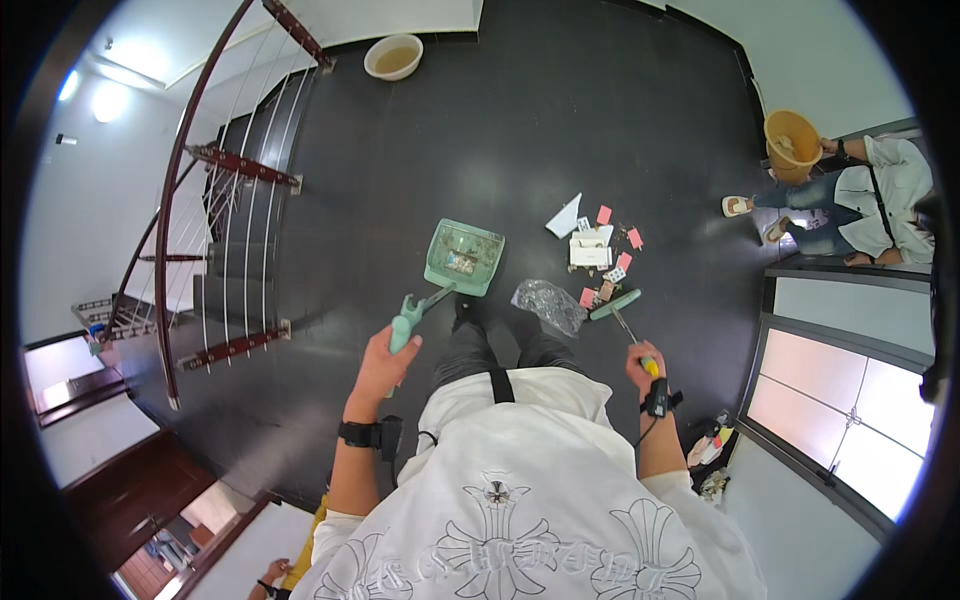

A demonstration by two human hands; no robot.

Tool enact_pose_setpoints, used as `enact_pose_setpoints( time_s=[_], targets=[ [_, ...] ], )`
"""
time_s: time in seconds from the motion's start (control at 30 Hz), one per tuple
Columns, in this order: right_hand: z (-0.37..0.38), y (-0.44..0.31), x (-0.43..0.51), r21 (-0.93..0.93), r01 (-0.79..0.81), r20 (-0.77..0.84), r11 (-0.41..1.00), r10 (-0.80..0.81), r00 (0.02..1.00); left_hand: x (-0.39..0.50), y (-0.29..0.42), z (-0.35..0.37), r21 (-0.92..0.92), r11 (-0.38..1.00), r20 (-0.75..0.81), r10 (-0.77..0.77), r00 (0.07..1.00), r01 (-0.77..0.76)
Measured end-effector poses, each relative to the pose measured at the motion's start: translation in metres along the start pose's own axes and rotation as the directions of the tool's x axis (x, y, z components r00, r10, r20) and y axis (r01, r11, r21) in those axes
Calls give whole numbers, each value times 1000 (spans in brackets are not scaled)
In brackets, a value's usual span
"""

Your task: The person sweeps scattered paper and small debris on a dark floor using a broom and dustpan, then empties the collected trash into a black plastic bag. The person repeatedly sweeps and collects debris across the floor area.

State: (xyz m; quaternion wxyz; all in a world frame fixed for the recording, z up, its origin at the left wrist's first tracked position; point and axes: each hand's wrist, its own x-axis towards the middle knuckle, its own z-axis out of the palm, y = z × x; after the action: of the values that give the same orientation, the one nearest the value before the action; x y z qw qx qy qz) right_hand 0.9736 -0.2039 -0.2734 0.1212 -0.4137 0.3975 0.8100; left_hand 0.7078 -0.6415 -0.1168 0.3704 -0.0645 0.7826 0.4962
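Note:
My left hand (pixel 385 367) grips the handle of a green long-handled dustpan (pixel 480 259), whose pan lies on the dark floor with some small debris in it. In my right hand (pixel 645 367) is the handle of a broom (pixel 616 305); its green head touches the floor at the lower edge of a litter pile. The pile holds a white box (pixel 590 253), a folded white paper (pixel 564 216), playing cards (pixel 615 274), pink cards (pixel 635 238) and small crumbs. A crumpled clear plastic bag (pixel 551 306) lies between the dustpan and the broom head.
Stairs with a dark red and metal railing (pixel 169 202) run along the left. A white basin (pixel 394 58) of cloudy liquid stands at the far wall. At the right a person (pixel 862 199) holds an orange bucket (pixel 793 146). Another person's hand (pixel 278 568) shows at lower left.

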Motion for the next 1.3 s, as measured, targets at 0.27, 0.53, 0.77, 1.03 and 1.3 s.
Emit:
enact_pose_setpoints(
  time_s=[0.27, 0.53, 0.77, 1.03, 1.3],
  targets=[
    [-11, 69, 11, 38, 177, -66, 984, -174, 983, 79, 44, -68, 37, 999, 47, 19, 999, -21],
    [20, 59, 111, 270, 189, -117, 944, -163, 980, 158, 105, -94, 131, 990, -19, 51, 999, -48],
    [127, 82, 181, 546, -40, 220, 837, -98, 971, 245, 180, -96, 149, 989, -48, -10, 999, 17],
    [182, 153, 146, 504, 135, 229, 853, -283, 931, 326, 253, -82, 259, 966, 15, 8, 1000, -11],
    [287, 306, 80, 75, 28, -177, 997, -15, 984, 422, 287, -85, 236, 970, -17, 60, 998, -54]
  ],
)
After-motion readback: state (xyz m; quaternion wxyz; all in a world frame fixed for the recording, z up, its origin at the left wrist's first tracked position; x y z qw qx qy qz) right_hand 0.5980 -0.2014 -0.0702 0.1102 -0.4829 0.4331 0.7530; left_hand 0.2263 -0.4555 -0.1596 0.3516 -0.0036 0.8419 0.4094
